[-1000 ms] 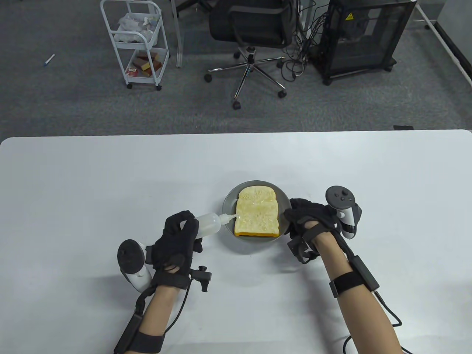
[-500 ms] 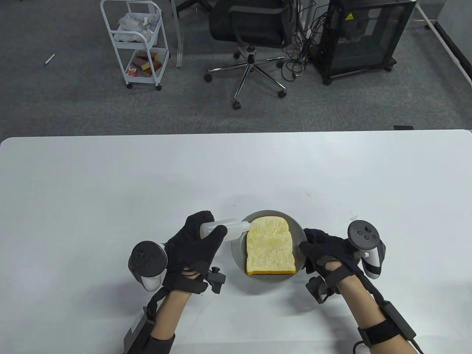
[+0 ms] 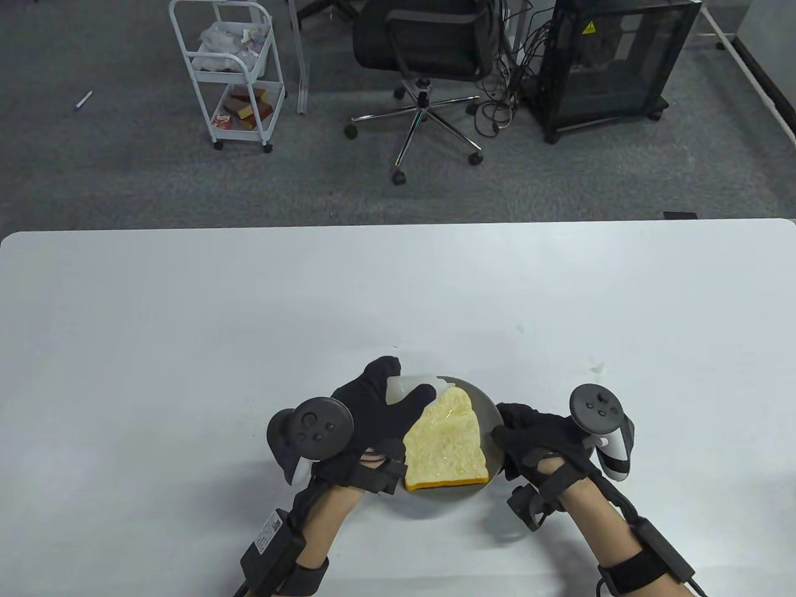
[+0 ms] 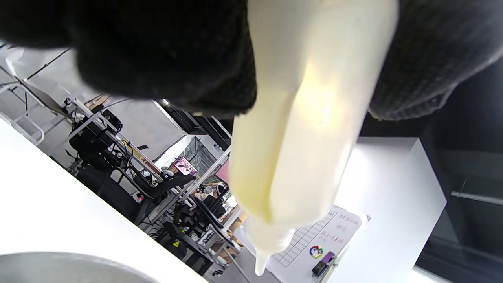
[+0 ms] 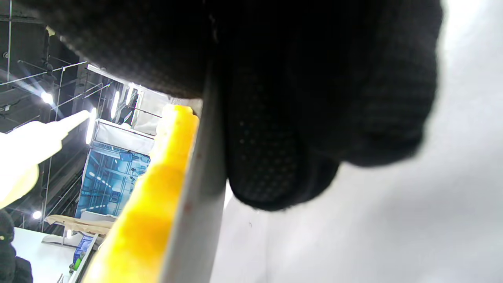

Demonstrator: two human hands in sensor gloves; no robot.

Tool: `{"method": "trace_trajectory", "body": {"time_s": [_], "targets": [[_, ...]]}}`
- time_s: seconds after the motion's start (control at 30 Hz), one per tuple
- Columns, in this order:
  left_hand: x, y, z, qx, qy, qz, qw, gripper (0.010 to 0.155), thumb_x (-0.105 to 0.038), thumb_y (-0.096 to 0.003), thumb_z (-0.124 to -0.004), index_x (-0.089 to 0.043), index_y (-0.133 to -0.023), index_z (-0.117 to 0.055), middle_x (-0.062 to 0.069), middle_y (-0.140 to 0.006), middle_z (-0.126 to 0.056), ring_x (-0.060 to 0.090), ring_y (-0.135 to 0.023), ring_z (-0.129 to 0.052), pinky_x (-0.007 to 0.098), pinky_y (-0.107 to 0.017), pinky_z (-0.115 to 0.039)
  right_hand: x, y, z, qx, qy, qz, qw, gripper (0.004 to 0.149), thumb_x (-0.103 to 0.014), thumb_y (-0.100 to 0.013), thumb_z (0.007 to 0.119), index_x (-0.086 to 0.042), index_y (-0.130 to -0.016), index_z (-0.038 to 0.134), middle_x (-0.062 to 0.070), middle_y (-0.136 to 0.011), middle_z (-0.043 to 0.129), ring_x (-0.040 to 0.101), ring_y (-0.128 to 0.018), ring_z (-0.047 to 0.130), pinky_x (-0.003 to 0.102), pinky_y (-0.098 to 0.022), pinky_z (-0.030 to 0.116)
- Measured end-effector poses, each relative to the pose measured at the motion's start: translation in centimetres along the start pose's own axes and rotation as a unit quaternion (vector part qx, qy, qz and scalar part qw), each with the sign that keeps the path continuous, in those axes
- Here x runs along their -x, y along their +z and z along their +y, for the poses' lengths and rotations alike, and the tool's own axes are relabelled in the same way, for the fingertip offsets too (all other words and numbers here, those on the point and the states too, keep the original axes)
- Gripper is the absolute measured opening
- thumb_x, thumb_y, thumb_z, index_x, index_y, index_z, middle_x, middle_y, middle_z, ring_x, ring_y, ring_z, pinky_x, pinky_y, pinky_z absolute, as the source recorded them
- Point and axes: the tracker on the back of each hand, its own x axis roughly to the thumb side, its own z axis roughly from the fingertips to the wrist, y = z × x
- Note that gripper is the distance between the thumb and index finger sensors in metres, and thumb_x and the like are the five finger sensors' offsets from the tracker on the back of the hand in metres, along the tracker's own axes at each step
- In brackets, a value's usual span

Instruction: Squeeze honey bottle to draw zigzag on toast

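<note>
A slice of toast (image 3: 444, 444) with a glossy wet streak lies on a grey plate (image 3: 489, 415) near the table's front edge. My left hand (image 3: 380, 404) grips a soft white squeeze bottle (image 3: 411, 384), tilted with its nozzle at the toast's far left corner. In the left wrist view the bottle (image 4: 306, 118) points down from my fingers (image 4: 165, 51), above the plate rim (image 4: 59, 267). My right hand (image 3: 521, 430) holds the plate's right rim. In the right wrist view my fingers (image 5: 275, 137) press on the rim (image 5: 196, 196) beside the toast's yellow crust (image 5: 145, 204).
The white table (image 3: 186, 323) stretches far and to both sides of the plate. Beyond it on the floor stand a white cart (image 3: 230, 68), an office chair (image 3: 423, 50) and a black cabinet (image 3: 615, 62).
The plate with the toast came toward the front edge under my right hand, then shifted slightly left. My left hand carried the bottle right, from the toast's left edge to its far left corner.
</note>
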Motion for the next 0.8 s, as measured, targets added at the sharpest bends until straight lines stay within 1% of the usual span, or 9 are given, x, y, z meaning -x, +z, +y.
{"method": "trace_trajectory", "body": {"time_s": [0.23, 0.43, 0.63, 0.8], "targets": [[-0.7, 0.1, -1.4, 0.028, -0.041, -0.02, 0.999, 0.071, -0.071, -0.0452, -0.093, -0.016, -0.088, -0.077, 0.017, -0.052, -0.099, 0.02, -0.019, -0.101, 0.043, -0.025, -0.087, 0.0, 0.2, 0.7, -0.004, 0.0, -0.001, 1.0, 0.057, -0.022, -0.046, 0.088, 0.008, -0.092, 0.073, 0.02, -0.063, 0.102, 0.027, -0.032, 0.114, 0.029, -0.016, 0.1], [-0.9, 0.1, -2.0, 0.029, -0.06, -0.029, 0.997, 0.071, -0.071, -0.045, -0.093, -0.016, -0.088, -0.077, 0.017, -0.051, -0.099, 0.02, -0.018, -0.1, 0.043, -0.025, -0.087, 0.1, 0.1, 0.9, -0.013, 0.0, 0.0, 1.0, 0.057, -0.022, -0.046, 0.087, 0.008, -0.092, 0.073, 0.019, -0.063, 0.102, 0.027, -0.032, 0.114, 0.029, -0.017, 0.1], [-0.7, 0.1, -1.9, 0.029, -0.063, -0.029, 0.997, 0.07, -0.07, -0.045, -0.094, -0.016, -0.087, -0.078, 0.017, -0.05, -0.1, 0.02, -0.018, -0.1, 0.043, -0.024, -0.088, 0.1, 0.1, 1.0, -0.016, 0.002, 0.001, 1.0, 0.057, -0.022, -0.046, 0.087, 0.008, -0.092, 0.073, 0.019, -0.063, 0.102, 0.027, -0.032, 0.114, 0.029, -0.017, 0.1], [-0.2, 0.2, -1.3, 0.024, -0.073, -0.027, 0.997, 0.07, -0.07, -0.0453, -0.093, -0.016, -0.087, -0.078, 0.017, -0.05, -0.1, 0.02, -0.017, -0.1, 0.043, -0.024, -0.088, 0.1, 0.2, 1.0, -0.019, 0.0, 0.001, 1.0, 0.057, -0.022, -0.046, 0.087, 0.008, -0.092, 0.073, 0.019, -0.063, 0.102, 0.027, -0.032, 0.114, 0.029, -0.016, 0.1]]}}
